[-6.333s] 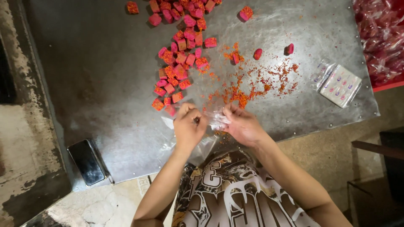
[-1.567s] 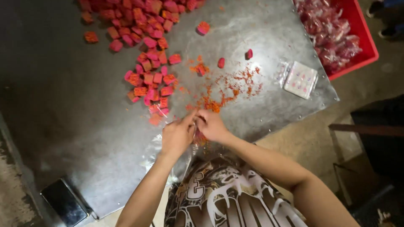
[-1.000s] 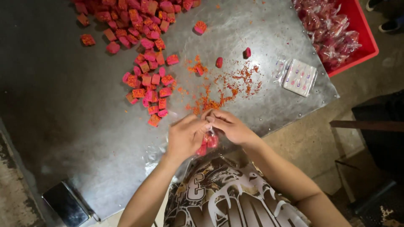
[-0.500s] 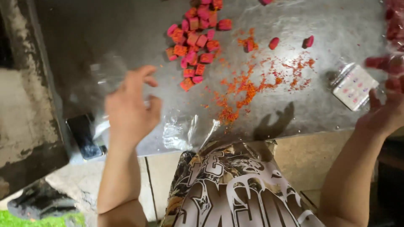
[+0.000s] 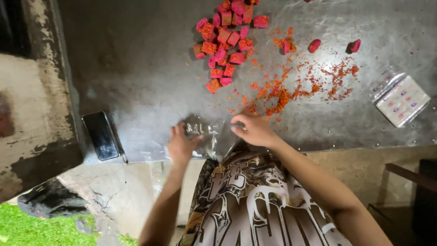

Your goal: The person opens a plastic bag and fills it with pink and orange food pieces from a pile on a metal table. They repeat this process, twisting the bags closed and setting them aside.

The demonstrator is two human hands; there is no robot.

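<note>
A pile of clear plastic bags (image 5: 207,136) lies at the near edge of the metal table (image 5: 136,68). My left hand (image 5: 180,145) rests on the pile's left side with its fingers spread. My right hand (image 5: 253,129) touches the pile's right side, fingers bent over the plastic. Neither hand has lifted anything. Several pink and orange cubes (image 5: 225,43) lie heaped farther back. Orange crumbs (image 5: 282,91) are scattered just beyond my right hand.
A black phone (image 5: 101,135) lies near the table's left front corner. A flat clear packet of small stickers (image 5: 400,99) sits at the right. Two loose pink pieces (image 5: 334,45) lie beyond the crumbs. A worn concrete ledge (image 5: 32,105) runs along the left.
Both hands were spread wide half a second ago, the right one reaching far right. They have come back together onto the plastic bags at the near edge. The camera view shifted.
</note>
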